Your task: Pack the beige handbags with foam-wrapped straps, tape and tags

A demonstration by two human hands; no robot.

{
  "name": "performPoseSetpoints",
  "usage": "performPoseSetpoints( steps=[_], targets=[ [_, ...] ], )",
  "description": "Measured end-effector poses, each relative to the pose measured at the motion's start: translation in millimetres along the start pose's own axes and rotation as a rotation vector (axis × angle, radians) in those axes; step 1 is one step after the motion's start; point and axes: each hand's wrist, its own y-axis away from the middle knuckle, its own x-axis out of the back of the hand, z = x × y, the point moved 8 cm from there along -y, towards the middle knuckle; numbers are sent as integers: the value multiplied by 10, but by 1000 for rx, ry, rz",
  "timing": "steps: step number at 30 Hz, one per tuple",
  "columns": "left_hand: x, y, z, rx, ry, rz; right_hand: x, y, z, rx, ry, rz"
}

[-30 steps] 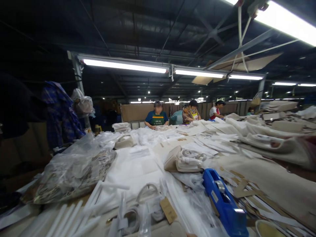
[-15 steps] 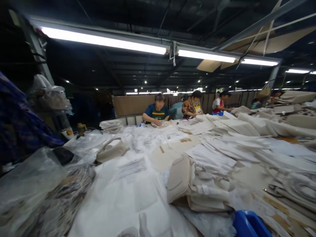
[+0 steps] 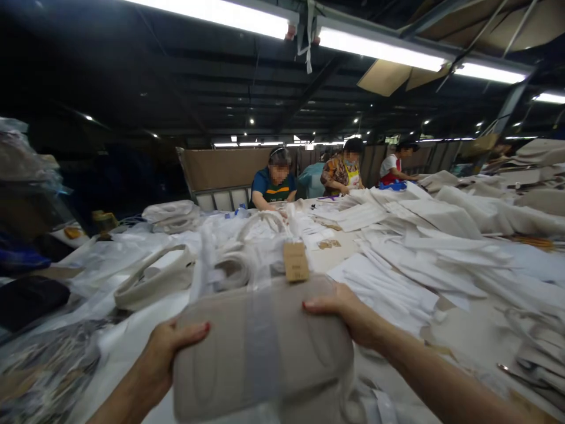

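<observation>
Between my two hands is a beige handbag point(image 3: 216, 353), tilted over the table. A greyish translucent band point(image 3: 263, 341) runs down its middle. My left hand point(image 3: 166, 347) grips the left edge, thumb on the face. On the upper right edge my right hand point(image 3: 346, 311) closes the same way; the fingers behind the bag are hidden. A brown paper tag point(image 3: 295, 262) stands at the bag's top edge. Just beyond it lies a rolled pale strap point(image 3: 233, 270), partly blurred. Another beige bag point(image 3: 152, 277) with a curved handle lies to the left.
White sheets point(image 3: 384, 288) and beige pieces pile up at the right. Clear plastic bags point(image 3: 57, 359) lie at the near left, by a black item point(image 3: 33, 300). Across the table, a co-worker point(image 3: 273, 182) bends over the work, with others further right. Tube lights point(image 3: 384, 47) hang overhead.
Both my hands have come into view, holding a beige handbag. The bag seen lying at centre right is gone from that spot. The view has tipped downward.
</observation>
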Motion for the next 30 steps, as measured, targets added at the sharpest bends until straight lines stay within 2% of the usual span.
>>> performPoseSetpoints(
  steps=[1, 3, 6, 8, 10, 14, 17, 19, 21, 24, 26, 28, 30],
  targets=[
    [-195, -229, 111, -10, 22, -47, 190, -222, -58, -3, 5, 52],
    [-511, -710, 312, -76, 50, -47, 595, -631, -119, -2, 17, 140],
    [-903, -1427, 342, -103, 48, -40, 1174, -1138, -61, 28, 60, 255],
    [-1064, -1863, 204, -124, 30, -9, 1512, -1410, 96, 34, 133, 329],
    [-1145, -2244, -41, -144, -11, 53, 1815, -1636, 342, 6, 251, 404],
    [-1192, -2758, -612, -133, -231, 183, 2281, -1933, 876, -134, 604, 522],
    [-1221, -2847, -739, -193, -474, 235, 2397, -2002, 1013, -172, 884, 554],
    [-1259, -2749, -654, -298, -657, 261, 2333, -1972, 958, -119, 1055, 539],
    [-1345, -2560, -550, -446, -840, 233, 2175, -1900, 889, -16, 1219, 452],
    [-1504, -2266, -568, -635, -1050, 50, 1933, -1758, 945, 111, 1414, 208],
    [-1617, -2134, -676, -753, -1282, -114, 1879, -1691, 1047, 139, 1500, 78],
    [-1712, -2096, -806, -866, -1602, -251, 1897, -1688, 1118, 137, 1564, 28],
    [-1765, -2169, -898, -908, -1846, -343, 1925, -1740, 1136, 114, 1611, 34]
  ],
)
